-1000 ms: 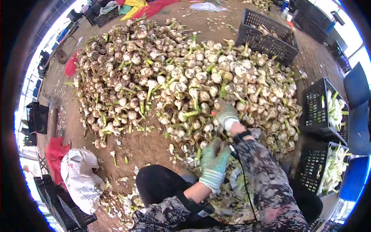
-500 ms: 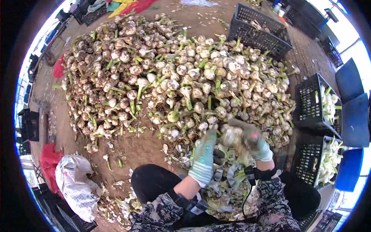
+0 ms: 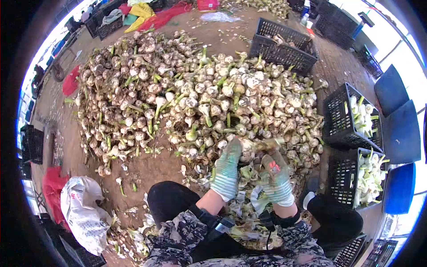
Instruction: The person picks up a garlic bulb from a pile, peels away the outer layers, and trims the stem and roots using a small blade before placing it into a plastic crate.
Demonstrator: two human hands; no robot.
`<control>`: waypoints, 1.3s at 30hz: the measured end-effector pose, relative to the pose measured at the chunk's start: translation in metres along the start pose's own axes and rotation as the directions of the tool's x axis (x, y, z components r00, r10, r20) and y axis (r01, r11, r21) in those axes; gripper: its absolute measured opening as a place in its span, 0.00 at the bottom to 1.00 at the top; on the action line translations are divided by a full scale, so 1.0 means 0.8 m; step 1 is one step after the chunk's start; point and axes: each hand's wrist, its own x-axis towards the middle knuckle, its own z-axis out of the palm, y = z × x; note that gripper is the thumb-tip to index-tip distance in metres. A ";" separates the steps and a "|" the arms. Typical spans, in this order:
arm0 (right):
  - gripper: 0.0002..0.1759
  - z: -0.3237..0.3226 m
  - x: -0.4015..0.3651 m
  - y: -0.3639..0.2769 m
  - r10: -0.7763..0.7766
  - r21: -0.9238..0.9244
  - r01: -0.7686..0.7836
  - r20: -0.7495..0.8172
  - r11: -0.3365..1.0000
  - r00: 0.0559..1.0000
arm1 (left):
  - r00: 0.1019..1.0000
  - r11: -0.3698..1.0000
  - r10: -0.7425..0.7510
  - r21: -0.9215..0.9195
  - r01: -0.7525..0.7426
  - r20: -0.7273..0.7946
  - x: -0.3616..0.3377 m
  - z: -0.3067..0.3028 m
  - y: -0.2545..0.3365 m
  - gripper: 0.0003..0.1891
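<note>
Green-and-white striped glove (image 3: 225,180) on, my left hand (image 3: 227,169) grasps a round, pale, long-stalked garlic bulb (image 3: 247,151) by the soil-stained garlic heap (image 3: 200,89); likely light, firm, best held round its body; my right hand (image 3: 279,184) is curled, round what I cannot tell

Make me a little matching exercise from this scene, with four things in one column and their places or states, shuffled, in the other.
Things:
1. Left hand
2. White sack
3. Yellow cloth
4. Black crate

Places or states:
A. On the ground, left of the person's bent left knee
B. Right of the pile, holding pale bulbs with stems
C. In a striped glove, fingers against a garlic bulb
D. Beyond the pile, beside red netting

Right pairs: 1-C, 2-A, 3-D, 4-B
</note>
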 end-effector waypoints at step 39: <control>0.17 -0.035 -0.023 -0.045 0.055 -0.230 -0.074 -0.087 0.971 0.995 | 0.805 0.445 0.496 0.701 -0.557 0.325 -0.008 0.016 -0.032 0.33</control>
